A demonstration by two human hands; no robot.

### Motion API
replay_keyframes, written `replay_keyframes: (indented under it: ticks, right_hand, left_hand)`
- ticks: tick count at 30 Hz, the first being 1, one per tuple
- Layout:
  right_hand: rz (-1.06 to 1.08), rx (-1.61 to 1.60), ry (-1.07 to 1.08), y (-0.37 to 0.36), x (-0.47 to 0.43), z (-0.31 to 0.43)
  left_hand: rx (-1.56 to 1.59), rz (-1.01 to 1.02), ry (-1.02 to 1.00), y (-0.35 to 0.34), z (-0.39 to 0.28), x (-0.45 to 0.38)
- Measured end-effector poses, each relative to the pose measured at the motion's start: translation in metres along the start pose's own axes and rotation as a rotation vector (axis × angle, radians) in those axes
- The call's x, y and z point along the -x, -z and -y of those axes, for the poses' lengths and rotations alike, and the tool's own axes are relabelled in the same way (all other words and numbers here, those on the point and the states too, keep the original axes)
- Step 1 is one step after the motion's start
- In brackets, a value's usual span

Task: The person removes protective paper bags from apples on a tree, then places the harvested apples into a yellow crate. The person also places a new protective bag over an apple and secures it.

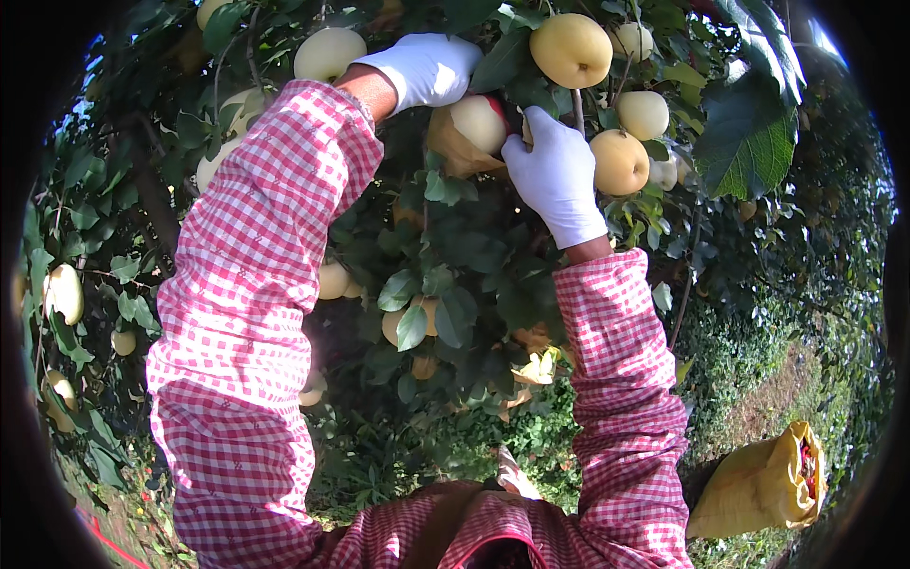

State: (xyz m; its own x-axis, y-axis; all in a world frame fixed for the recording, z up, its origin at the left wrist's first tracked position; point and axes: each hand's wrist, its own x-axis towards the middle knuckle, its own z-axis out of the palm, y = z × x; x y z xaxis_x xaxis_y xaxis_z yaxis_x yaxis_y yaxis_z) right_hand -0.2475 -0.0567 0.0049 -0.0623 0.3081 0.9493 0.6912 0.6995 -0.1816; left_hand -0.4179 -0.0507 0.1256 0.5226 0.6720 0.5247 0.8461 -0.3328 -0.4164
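Note:
A pale yellow apple (480, 122) hangs among the leaves between my two hands, partly wrapped in a torn brown paper bag (455, 151). Some red lining shows at its upper right. My left hand (439, 70), in a white glove, lies just above the apple; leaves hide its fingertips, so its grip is unclear. In a matching glove, my right hand (556, 174) is at the bag's right side, with a bit of brown paper pinched between thumb and forefinger.
Bare yellow apples surround my hands, including a large one (571, 50) above my right hand and another (620, 162) beside it. Leafy branches (455, 249) fill the middle. A yellow sack (753, 484) with red contents stands on the ground at lower right.

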Motion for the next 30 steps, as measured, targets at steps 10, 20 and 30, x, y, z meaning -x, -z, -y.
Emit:
replay_keyframes:
  ticks: [10, 20, 30]
  right_hand:
    - [0.029, -0.017, -0.03, 0.003, 0.004, -0.005]
    - [-0.004, -0.175, -0.186, 0.006, 0.014, -0.01]
    - [0.216, 0.165, 0.014, 0.009, 0.019, -0.002]
  left_hand:
    - [0.254, -0.286, 0.349, -0.031, -0.008, 0.009]
    - [1.275, -0.519, 0.556, -0.036, 0.002, 0.037]
    - [0.942, -0.424, 0.595, -0.033, 0.012, 0.069]
